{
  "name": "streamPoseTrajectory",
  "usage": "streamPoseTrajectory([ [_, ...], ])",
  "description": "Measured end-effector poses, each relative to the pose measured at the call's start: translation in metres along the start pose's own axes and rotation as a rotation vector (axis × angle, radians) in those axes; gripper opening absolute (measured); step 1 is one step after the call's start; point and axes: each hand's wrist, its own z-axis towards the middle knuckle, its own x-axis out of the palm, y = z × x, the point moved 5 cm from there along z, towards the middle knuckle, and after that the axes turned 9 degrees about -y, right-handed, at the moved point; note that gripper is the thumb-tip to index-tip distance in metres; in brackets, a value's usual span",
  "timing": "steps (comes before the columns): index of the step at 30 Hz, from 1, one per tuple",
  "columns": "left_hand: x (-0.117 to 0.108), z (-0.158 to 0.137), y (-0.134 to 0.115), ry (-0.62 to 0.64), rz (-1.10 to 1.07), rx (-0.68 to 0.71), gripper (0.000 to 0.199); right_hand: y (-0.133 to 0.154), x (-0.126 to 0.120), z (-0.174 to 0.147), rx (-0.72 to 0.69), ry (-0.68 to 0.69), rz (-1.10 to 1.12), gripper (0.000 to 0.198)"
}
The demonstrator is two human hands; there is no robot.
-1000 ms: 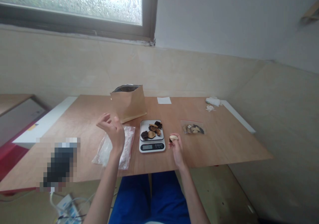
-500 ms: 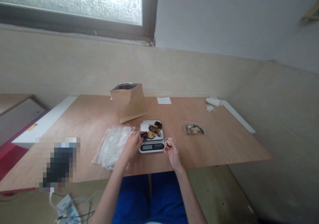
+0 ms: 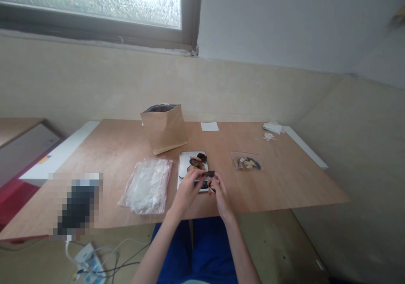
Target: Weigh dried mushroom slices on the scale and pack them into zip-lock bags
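My left hand is closed on a dark dried slice, in front of the scale's platform. Right beside it, my right hand grips a dried slice with a pale face and dark rim; whether more than one piece is in it I cannot tell. Behind both hands stands a white kitchen scale, its display partly covered by my fingers. Several dried slices, brown to nearly black, lie on its platform.
Left of the scale lies a stack of clear zip bags. An open kraft paper pouch stands behind. To the right is a clear bag of dried slices. White paper, crumpled tissue and a pixelated dark object also lie here.
My left hand has lifted a dark slice off the scale's front left and carried it right, over to my right hand. My right hand keeps its hold on the pale slice.
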Motion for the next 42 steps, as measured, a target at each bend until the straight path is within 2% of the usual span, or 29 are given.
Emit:
streamPoseTrajectory([
  [4, 0.028, -0.012, -0.008, -0.049, -0.066, -0.077, 0.017, -0.001, -0.010, 0.001, -0.025, -0.048, -0.014, 0.034],
  [7, 0.038, -0.019, -0.009, -0.078, -0.105, -0.169, 0.014, -0.005, -0.021, 0.002, -0.016, -0.082, -0.045, 0.034],
  [10, 0.036, -0.026, -0.011, -0.136, -0.124, -0.239, 0.013, -0.012, -0.031, 0.003, 0.026, -0.171, -0.105, 0.037],
  [13, 0.021, -0.041, -0.014, -0.241, -0.115, -0.241, 0.012, -0.017, -0.028, 0.004, 0.032, -0.196, -0.113, 0.045],
  [17, -0.004, -0.072, -0.019, -0.317, -0.113, -0.130, 0.011, -0.016, -0.005, 0.010, -0.054, -0.071, -0.111, 0.044],
  [21, -0.022, -0.103, -0.017, -0.302, -0.136, -0.142, 0.011, 0.001, 0.031, 0.018, -0.236, 0.088, -0.262, 0.035],
  [26, -0.030, -0.121, -0.014, -0.258, -0.093, -0.186, 0.011, 0.034, 0.092, 0.030, -0.687, 0.395, -0.785, 0.020],
  [29, -0.033, -0.121, -0.013, -0.239, -0.069, -0.193, 0.011, 0.039, 0.118, 0.039, -0.839, 0.553, -1.099, 0.021],
  [32, -0.035, -0.118, -0.011, -0.234, -0.059, -0.205, 0.012, 0.036, 0.129, 0.047, -0.869, 0.584, -1.333, 0.026],
  [35, -0.036, -0.115, -0.008, -0.238, -0.057, -0.231, 0.013, 0.033, 0.130, 0.049, -0.864, 0.562, -1.432, 0.023],
  [39, -0.037, -0.115, -0.004, -0.239, -0.052, -0.251, 0.013, 0.032, 0.124, 0.051, -0.832, 0.544, -1.423, 0.028],
  [42, -0.038, -0.116, 0.000, -0.243, -0.049, -0.262, 0.013, 0.038, 0.116, 0.054, -0.796, 0.514, -1.316, 0.039],
])
